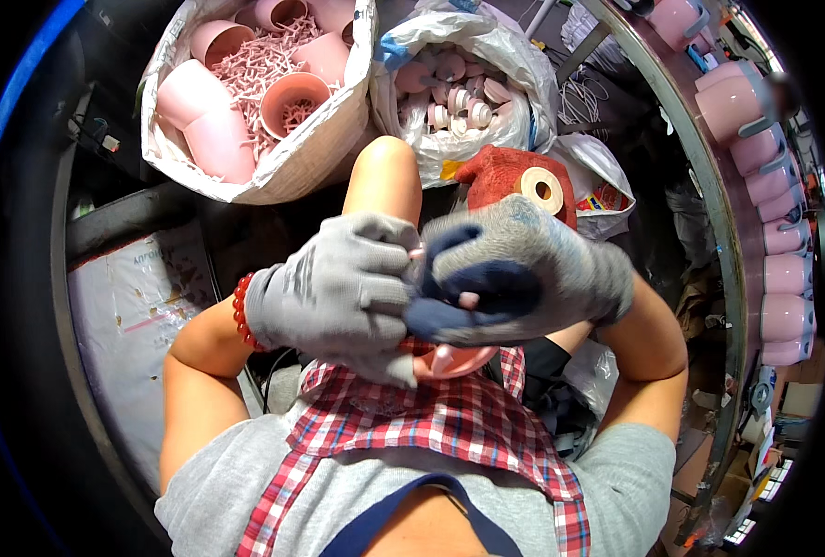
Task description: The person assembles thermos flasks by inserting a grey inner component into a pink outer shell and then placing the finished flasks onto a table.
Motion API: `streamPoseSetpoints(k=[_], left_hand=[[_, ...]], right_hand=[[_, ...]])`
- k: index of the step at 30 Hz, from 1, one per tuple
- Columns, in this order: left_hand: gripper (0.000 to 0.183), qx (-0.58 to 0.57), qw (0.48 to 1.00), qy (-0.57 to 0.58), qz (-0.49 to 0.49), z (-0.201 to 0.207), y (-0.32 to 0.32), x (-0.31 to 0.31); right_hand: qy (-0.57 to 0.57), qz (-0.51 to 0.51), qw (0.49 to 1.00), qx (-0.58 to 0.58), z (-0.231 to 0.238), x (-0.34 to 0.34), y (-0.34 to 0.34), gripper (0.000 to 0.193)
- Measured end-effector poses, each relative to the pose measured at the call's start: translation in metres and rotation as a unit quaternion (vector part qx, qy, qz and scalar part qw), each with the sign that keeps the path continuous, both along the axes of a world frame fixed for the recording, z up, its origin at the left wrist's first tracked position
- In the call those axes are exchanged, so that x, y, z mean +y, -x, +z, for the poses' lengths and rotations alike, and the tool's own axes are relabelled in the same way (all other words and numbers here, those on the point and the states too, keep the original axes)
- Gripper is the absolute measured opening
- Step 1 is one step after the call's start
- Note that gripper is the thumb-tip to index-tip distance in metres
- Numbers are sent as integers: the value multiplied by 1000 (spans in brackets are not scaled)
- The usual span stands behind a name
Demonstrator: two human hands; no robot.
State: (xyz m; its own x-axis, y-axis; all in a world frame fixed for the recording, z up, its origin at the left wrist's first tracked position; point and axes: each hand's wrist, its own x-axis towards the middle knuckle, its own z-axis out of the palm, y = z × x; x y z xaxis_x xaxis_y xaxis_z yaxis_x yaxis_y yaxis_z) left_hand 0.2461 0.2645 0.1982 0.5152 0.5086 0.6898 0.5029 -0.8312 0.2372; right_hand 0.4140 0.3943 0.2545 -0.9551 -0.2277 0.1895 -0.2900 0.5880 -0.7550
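My left hand point(338, 288), in a grey glove, is closed round a glossy pink plastic part point(459, 360), mostly hidden behind both gloves just above my lap. A curved pink edge and a pale raised tip of that part show below my fingers. Against it, my right hand point(514, 278) curls its fingers in a grey glove with a navy palm, partly smeared by motion. A small pink bit point(469, 300) shows between those curled fingers. Whatever else the right hand grips is hidden. The two gloves touch or nearly touch.
Beyond my knee, a white woven sack point(292, 176) holds pink cups and many thin pink scraps. Next to it, a plastic-lined bag point(533, 65) contains small pink pieces. A red cloth bundle point(496, 172) bears a cream ring point(541, 190). Pink containers point(788, 274) line the right-hand bench point(709, 176).
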Motion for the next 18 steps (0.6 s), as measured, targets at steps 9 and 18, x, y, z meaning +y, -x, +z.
streamPoseSetpoints(k=[9,18], left_hand=[[42,-31,998,-43,-21,-4,-2,-20],[27,-44,995,24,85,-13,14,-31]], right_hand=[[214,98,936,-260,7,8,-31,19],[12,88,969,-231,33,10,-51,20]])
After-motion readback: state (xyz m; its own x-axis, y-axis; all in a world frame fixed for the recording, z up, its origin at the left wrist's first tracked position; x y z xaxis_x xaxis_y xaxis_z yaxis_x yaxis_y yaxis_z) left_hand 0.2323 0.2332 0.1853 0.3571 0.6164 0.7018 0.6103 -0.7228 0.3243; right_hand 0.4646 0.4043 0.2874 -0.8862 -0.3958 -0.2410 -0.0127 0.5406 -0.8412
